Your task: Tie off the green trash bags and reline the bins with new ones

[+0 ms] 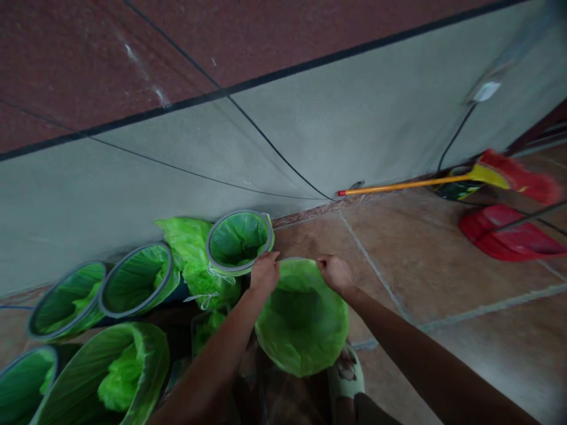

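Note:
A round trash bin [301, 319] lined with a translucent green bag stands in front of my feet, and the bag is folded over its rim. My left hand [266, 273] grips the lined rim at the far left. At the far right of the same rim, my right hand [335, 273] pinches the bag's edge, fingers closed. Just beyond my left hand is another bin [239, 241] with a grey ring over its green liner. The inside of the bin I hold is dark, and I make out nothing lying in it.
Several green-lined bins, among them a large one [146, 354], crowd the left. A stuffed green bag [190, 248] leans by the wall. On the right lie a broom [403, 185] and a red dustpan [509, 233]. Black cables [274, 144] hang along the wall.

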Tool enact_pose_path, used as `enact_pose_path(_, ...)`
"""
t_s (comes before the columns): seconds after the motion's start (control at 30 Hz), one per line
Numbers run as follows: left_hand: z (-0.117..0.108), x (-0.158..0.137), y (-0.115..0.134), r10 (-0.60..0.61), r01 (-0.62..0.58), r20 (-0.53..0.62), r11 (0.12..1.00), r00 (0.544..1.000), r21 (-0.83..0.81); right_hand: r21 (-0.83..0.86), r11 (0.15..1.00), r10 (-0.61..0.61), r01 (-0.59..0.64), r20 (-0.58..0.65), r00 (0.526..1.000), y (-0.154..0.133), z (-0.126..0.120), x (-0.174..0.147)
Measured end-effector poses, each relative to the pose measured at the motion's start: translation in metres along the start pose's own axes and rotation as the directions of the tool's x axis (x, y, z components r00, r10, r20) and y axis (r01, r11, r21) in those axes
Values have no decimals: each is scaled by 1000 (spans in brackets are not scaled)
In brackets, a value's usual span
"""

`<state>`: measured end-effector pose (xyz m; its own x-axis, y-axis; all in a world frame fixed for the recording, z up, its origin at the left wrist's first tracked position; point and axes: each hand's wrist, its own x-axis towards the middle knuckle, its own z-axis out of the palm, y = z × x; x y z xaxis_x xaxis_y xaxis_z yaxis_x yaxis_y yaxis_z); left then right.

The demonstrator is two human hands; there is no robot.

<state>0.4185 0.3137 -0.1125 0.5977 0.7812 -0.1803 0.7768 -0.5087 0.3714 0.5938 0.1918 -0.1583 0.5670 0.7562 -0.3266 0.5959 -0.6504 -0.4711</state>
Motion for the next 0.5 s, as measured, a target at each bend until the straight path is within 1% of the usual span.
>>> enact_pose_path(0.07, 4, 17, 8, 4, -22, 120, 989, 993, 144, -25, 1000, -2, 2, -1, 1000, -1, 2, 0)
enact_pose_path(0.1, 6, 22, 8, -3, -30, 160, 980, 987, 198, -34, 999, -1, 1, -1, 1000, -1, 4, 0)
enact_pose_path(0.17, 10, 26, 5, -14, -39, 190, 961, 982, 273, -42, 999, 5, -5, -6, 1000, -1, 6, 1)
enact_pose_path(0.23, 13, 27, 2, -19, -36, 178, 952, 984, 304, -38, 999, 8, -9, -10, 1000, -1, 6, 2)
enact_pose_path(0.33, 18, 29, 2, -43, -2, 141, 953, 989, 302, 5, 1000, 14, -14, -11, 1000, -3, 6, 8)
enact_pose_path(0.43, 21, 35, 7, -91, 58, 102, 956, 991, 286, 95, 994, 63, -63, 4, 998, -3, 8, 18)
enact_pose_path(0.5, 21, 39, 9, -135, 110, 78, 958, 988, 266, 195, 973, 115, -124, 57, 992, -2, 10, 25)
